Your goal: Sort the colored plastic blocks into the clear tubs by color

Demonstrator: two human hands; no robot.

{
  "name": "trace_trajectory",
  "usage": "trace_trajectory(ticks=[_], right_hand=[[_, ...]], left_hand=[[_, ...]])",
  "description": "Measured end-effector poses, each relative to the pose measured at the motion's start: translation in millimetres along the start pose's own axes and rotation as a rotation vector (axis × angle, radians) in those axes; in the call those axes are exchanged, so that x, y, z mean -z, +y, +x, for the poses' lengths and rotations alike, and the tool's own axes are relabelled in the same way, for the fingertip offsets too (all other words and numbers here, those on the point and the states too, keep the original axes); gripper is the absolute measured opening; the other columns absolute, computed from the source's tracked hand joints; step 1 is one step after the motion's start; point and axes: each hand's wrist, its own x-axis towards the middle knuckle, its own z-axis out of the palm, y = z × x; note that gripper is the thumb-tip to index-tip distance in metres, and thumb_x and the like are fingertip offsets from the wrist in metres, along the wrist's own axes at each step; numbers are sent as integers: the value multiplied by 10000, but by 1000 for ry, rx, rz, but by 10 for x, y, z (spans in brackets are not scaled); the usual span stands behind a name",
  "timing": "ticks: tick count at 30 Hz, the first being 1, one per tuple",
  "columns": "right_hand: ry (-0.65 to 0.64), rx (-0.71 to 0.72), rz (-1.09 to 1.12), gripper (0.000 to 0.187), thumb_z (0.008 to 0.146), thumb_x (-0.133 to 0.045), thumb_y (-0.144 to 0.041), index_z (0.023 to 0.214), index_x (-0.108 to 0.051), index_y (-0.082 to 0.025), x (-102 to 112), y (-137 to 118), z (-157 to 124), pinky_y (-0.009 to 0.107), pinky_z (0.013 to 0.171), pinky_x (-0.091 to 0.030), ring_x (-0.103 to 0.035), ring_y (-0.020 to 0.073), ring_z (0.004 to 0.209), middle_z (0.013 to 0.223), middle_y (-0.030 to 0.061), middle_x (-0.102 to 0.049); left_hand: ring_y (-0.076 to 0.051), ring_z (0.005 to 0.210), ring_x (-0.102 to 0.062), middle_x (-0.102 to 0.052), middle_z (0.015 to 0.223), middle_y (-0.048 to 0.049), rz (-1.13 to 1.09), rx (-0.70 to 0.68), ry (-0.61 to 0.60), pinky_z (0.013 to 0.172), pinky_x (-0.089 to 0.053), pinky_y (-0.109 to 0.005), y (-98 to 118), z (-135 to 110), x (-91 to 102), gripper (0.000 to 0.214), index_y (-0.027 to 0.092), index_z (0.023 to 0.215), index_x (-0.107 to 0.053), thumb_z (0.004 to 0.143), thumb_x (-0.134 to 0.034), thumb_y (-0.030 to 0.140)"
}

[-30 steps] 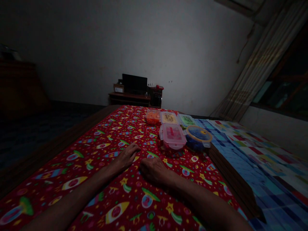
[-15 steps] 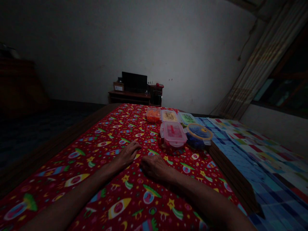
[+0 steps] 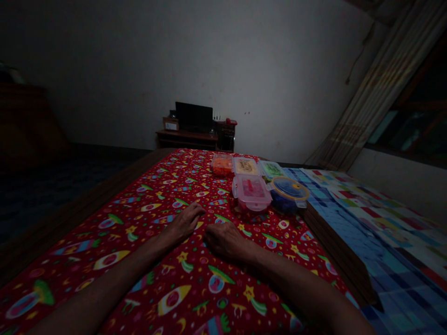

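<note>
One red rocket-print cloth (image 3: 202,284); dim floor (image 3: 91,174), perhaps tiled.

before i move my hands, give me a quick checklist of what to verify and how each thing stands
1. Left hand free: ok, no held object shows; it lies on the red cloth.
2. Right hand free: cannot tell, it is curled and its inside is hidden.
3. Hands apart from each other: ok, a strip of cloth shows between them.
4. Hands apart from the pink-lidded box: ok, cloth lies between.
5. Round container covered: ok, its lid is on; whether its clips are locked, cannot tell.
6. Lighting: not ok, the room is dim.
</note>
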Motion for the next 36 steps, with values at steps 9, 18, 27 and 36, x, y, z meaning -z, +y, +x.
trace_trajectory(ticks=[9,18,27,36], right_hand=[[12,3,4,90,888,-495,-218,810,-520,-180,-28,10,16,254,565,-236,-466,102,578,740,13,-637],[9,15,4,74,881,-496,-209,816,-514,-180,-16,6,7,252,564,-236,-462,103,579,734,13,-627],[-3,-10,2,102,899,-481,-240,825,-523,-184,-10,0,16,260,562,-229,-453,111,572,712,12,-612],[36,27,-5,100,902,-494,-261,840,-515,-186,-100,52,-9,258,562,-221,-454,104,576,725,5,-617]], left_hand=[[-172,843,-569,-580,921,-62,14,-12,10,757,-487,-292,-56,-11,-37,235,181,951,-595,883,-376,127],[-170,871,-562,-571,946,-59,-7,1,-8,789,-482,-304,-38,-18,-31,224,182,968,-584,896,-378,132],[-172,873,-564,-583,942,-62,-23,12,4,788,-487,-312,-48,-23,-35,238,187,972,-601,893,-385,128],[-171,875,-569,-587,939,-58,-47,17,0,795,-486,-303,-26,1,-18,219,184,957,-603,907,-393,148]])
